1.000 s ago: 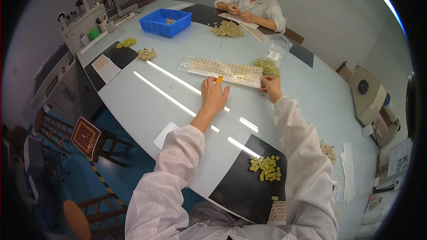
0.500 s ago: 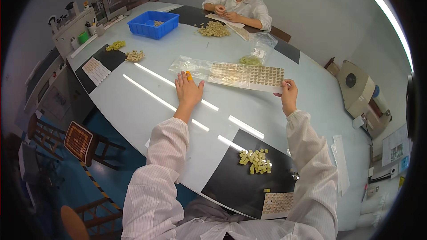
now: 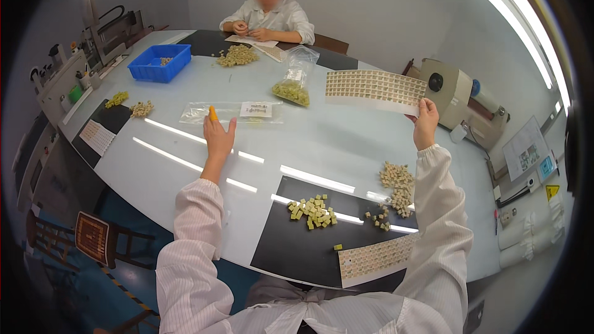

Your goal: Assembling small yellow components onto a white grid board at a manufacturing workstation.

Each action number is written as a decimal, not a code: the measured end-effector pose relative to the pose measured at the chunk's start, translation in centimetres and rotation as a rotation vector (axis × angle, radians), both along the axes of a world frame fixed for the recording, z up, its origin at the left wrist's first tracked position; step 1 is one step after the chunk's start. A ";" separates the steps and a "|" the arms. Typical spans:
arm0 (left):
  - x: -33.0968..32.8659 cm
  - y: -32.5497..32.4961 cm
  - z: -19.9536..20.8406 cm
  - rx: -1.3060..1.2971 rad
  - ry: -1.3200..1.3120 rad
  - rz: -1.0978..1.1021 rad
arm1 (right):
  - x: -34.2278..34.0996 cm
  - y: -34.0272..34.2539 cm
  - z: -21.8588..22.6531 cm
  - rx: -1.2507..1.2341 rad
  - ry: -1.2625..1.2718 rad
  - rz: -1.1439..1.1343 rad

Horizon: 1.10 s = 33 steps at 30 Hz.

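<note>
My right hand (image 3: 425,127) pinches the lower right corner of a white sheet with rows of small squares (image 3: 374,91), raised above the table. My left hand (image 3: 219,139), a yellow cover on one finger, lies with stretched fingers on the edge of a flat clear plastic bag (image 3: 192,114). A white label (image 3: 255,109) shows on that bag. Beyond it stands another clear bag (image 3: 291,91) with yellow-green pieces inside. Closer to me, a pile of yellow-green cubes (image 3: 311,211) and a second sheet of small squares (image 3: 374,261) lie on a black mat (image 3: 278,244).
Beige pieces (image 3: 398,187) lie beside my right sleeve. A blue bin (image 3: 159,65) stands at the far left, near small piles (image 3: 142,109). Across the table (image 3: 154,179) a person (image 3: 269,18) works by a beige pile (image 3: 237,55). A beige machine (image 3: 448,89) stands right.
The sheet has come away from the clear bag, up and to the right in my right hand. My left hand stays at the bag. The view has shifted.
</note>
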State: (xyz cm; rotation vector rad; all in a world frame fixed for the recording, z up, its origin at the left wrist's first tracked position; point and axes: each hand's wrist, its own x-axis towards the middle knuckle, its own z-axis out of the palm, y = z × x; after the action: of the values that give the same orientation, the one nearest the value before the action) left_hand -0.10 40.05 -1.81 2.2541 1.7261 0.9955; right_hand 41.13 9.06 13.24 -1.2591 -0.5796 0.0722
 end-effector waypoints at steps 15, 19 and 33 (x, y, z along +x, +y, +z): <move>5.6 -14.8 2.8 -1.518 -1.463 -1.154 | -17.6 2.9 1.3 0.027 0.110 0.547; 4.7 -13.4 2.6 -1.582 -1.804 -1.003 | -18.8 2.3 1.4 0.056 0.108 0.613; -1.1 -2.7 -1.4 -0.773 -2.059 -0.673 | -27.4 -12.4 -2.2 -0.740 -0.658 0.950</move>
State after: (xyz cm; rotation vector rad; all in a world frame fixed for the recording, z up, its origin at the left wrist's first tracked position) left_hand -1.19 37.37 -3.22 0.3589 0.1738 1.1792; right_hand 13.76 -3.35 11.03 -1.6040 -1.8134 0.7378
